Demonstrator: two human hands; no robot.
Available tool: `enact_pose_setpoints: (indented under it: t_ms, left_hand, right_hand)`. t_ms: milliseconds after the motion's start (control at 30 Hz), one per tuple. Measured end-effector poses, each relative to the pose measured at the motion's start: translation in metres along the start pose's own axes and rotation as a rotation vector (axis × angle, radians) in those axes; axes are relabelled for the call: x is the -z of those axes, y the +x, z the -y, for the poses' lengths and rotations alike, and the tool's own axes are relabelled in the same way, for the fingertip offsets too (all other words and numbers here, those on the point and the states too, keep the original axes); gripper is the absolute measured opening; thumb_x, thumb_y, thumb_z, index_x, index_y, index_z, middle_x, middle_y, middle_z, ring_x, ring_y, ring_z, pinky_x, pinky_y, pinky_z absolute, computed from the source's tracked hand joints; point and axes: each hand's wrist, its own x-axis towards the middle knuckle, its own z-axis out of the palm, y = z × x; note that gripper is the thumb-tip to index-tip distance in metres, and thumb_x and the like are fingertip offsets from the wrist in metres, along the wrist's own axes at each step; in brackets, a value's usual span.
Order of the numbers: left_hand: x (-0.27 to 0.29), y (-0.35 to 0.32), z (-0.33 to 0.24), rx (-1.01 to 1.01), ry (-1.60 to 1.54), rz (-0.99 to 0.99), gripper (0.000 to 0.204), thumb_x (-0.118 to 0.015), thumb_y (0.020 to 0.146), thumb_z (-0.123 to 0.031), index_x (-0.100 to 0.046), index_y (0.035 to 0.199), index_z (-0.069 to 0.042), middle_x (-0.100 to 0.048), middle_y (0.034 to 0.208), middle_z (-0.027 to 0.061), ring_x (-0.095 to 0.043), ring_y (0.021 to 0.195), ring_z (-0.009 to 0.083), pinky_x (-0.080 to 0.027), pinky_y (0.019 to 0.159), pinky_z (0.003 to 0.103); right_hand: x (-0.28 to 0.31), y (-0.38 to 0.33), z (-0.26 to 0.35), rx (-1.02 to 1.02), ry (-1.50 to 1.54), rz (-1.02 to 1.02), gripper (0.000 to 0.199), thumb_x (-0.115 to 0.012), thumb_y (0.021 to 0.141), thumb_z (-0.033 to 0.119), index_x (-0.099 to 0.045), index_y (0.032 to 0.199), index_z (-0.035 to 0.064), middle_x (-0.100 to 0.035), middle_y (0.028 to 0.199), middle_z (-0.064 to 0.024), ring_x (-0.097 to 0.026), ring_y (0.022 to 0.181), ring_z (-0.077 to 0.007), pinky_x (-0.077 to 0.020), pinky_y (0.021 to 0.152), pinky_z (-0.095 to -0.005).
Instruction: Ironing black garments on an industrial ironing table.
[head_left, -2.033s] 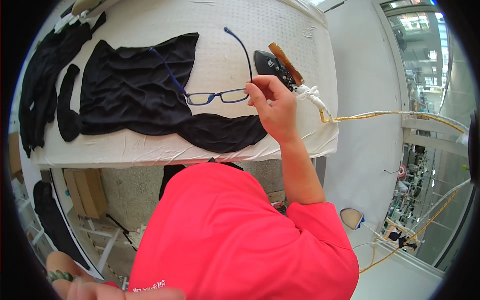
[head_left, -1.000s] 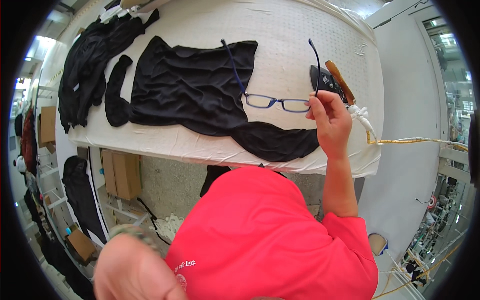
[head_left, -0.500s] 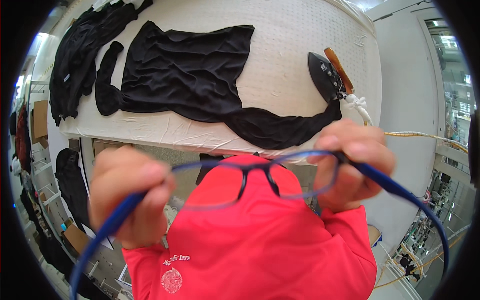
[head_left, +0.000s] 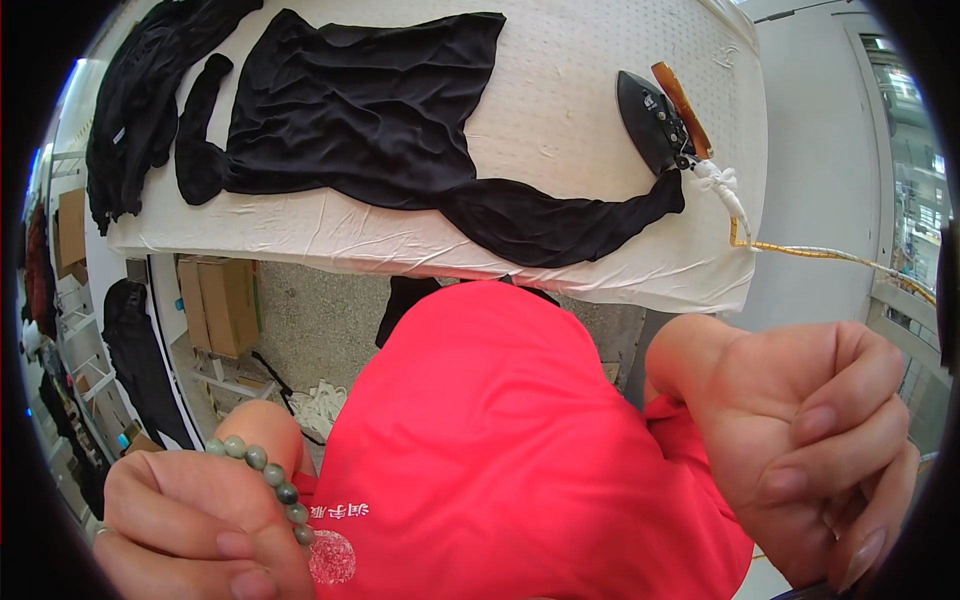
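My left hand (head_left: 190, 520) is raised close to the camera at the lower left, fingers curled shut, with a green bead bracelet (head_left: 265, 475) on its wrist. At the lower right my right hand (head_left: 800, 430) is just as close, its fingers pinched together. The blue-framed glasses are out of sight; only a dark sliver (head_left: 812, 592) shows under the right fingers. Between the hands is my red shirt (head_left: 500, 450). Further off, a black garment (head_left: 370, 110) lies spread on the white padded table (head_left: 580, 90), untouched.
A dark iron (head_left: 650, 115) with an amber handle lies at the table's right end, its wrapped cord (head_left: 800, 250) trailing off to the right. More black clothes (head_left: 130, 110) are heaped at the left end. Cardboard boxes (head_left: 215, 305) stand under the table.
My right hand lifted the glasses off the garment, both hands took the temples and brought them up to my face. The frame has now left the view.
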Motion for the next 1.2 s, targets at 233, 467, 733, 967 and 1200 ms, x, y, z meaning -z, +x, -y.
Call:
enact_pose_setpoints:
  t_ms: [233,467,733,967,1200]
  left_hand:
    - [-0.012,-0.04,0.045,0.094,0.066,-0.345,0.024,-0.062,0.102,-0.025,-0.061,0.115,-0.005,-0.064,0.086,0.0077,-0.063,0.073,0.0176,-0.051,0.063,0.029]
    - [0.044,-0.221,0.252,1.297,-0.19,-0.99,0.052,-0.066,0.101,-0.01,-0.045,0.146,0.006,-0.066,0.131,0.02,-0.071,0.107,0.0284,-0.059,0.09,0.039]
    - [0.105,-0.264,0.338,1.465,-0.194,-1.177,0.031,-0.074,0.098,-0.021,-0.061,0.12,-0.003,-0.072,0.104,0.0106,-0.068,0.079,0.0162,-0.055,0.064,0.029]
    - [0.181,-0.131,0.378,1.117,-0.141,-0.845,0.019,-0.073,0.1,-0.022,-0.058,0.089,-0.015,-0.062,0.083,-0.0009,-0.062,0.073,0.0136,-0.054,0.066,0.031]
    - [0.344,0.038,0.358,0.483,-0.011,-0.884,0.023,-0.059,0.107,-0.02,-0.064,0.113,0.003,-0.071,0.11,0.0154,-0.071,0.1,0.0285,-0.063,0.087,0.044]
  right_hand:
    - [0.015,-0.03,-0.028,-0.273,-0.145,0.095,0.019,-0.061,0.102,0.019,-0.071,0.116,0.0131,-0.074,0.1,-0.0017,-0.061,0.068,-0.0115,-0.049,0.069,-0.0277]
    - [0.128,-0.19,-0.136,-1.202,-1.039,0.551,0.042,-0.074,0.096,0.022,-0.065,0.133,0.0047,-0.074,0.112,-0.0127,-0.071,0.09,-0.0199,-0.056,0.082,-0.0362]
    - [0.177,-0.297,-0.172,-1.492,-1.07,0.181,0.06,-0.081,0.091,0.027,-0.057,0.135,-0.0064,-0.068,0.106,-0.0109,-0.065,0.09,-0.0175,-0.054,0.083,-0.0324]
    - [0.153,-0.187,-0.17,-1.576,-0.588,0.092,0.022,-0.072,0.097,0.019,-0.066,0.107,0.0011,-0.066,0.093,-0.0045,-0.064,0.08,-0.0104,-0.0563,0.073,-0.028]
    - [0.169,-0.064,-0.155,-0.924,-0.132,-0.694,0.027,-0.059,0.101,0.014,-0.066,0.117,-0.0055,-0.071,0.119,-0.0204,-0.069,0.112,-0.0295,-0.0577,0.098,-0.0395]
